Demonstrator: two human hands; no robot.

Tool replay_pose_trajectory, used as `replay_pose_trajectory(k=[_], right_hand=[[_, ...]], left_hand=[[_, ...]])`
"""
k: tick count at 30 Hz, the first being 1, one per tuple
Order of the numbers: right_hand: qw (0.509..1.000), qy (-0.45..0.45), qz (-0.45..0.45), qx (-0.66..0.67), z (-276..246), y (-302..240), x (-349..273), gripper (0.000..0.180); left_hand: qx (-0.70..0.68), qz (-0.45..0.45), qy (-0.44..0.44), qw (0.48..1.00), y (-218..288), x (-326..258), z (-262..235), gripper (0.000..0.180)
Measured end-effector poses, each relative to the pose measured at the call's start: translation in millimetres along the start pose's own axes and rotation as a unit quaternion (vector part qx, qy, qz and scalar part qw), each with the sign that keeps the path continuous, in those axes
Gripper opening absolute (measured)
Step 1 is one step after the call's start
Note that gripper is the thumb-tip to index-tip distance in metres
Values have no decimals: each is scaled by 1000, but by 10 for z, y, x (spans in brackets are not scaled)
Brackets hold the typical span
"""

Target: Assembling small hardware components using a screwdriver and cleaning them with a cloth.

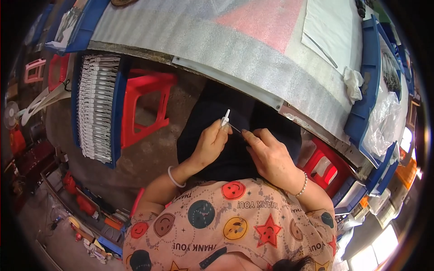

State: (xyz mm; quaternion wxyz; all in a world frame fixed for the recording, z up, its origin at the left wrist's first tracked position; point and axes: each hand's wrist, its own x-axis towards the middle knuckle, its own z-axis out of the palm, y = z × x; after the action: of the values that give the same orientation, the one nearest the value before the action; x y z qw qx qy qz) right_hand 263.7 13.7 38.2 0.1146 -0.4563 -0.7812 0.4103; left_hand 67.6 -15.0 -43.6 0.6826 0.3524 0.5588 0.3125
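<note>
My left hand is closed around a small white plastic piece with a narrow tip pointing up, held above my lap. Between the thumb and fingers of my right hand is a thin dark metal rod. It slants toward the white piece and ends close to my left fingertips; whether the two touch is too small to tell. A blue tray on the left carries several neat rows of white and grey slender pieces.
The table ahead is covered with translucent sheeting and has a metal front edge. Red stools stand below it. On the right, a blue bin holds thin metal parts and a clear plastic bag. A white sheet lies on the table.
</note>
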Motion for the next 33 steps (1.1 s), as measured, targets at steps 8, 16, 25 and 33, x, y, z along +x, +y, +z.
replay_pose_trajectory(k=[8,16,25,33], right_hand=[[997,48,25,46,64,166,134,29],[995,94,14,31,153,152,292,29],[935,-165,-96,-299,-64,-36,451,43],[964,-115,-37,-237,-31,-65,438,48]], left_hand=[[110,83,22,990,-79,52,31,14],[210,144,40,966,-90,121,20,14],[143,128,23,981,-147,96,-1,14],[158,155,28,975,-130,195,-3,15]])
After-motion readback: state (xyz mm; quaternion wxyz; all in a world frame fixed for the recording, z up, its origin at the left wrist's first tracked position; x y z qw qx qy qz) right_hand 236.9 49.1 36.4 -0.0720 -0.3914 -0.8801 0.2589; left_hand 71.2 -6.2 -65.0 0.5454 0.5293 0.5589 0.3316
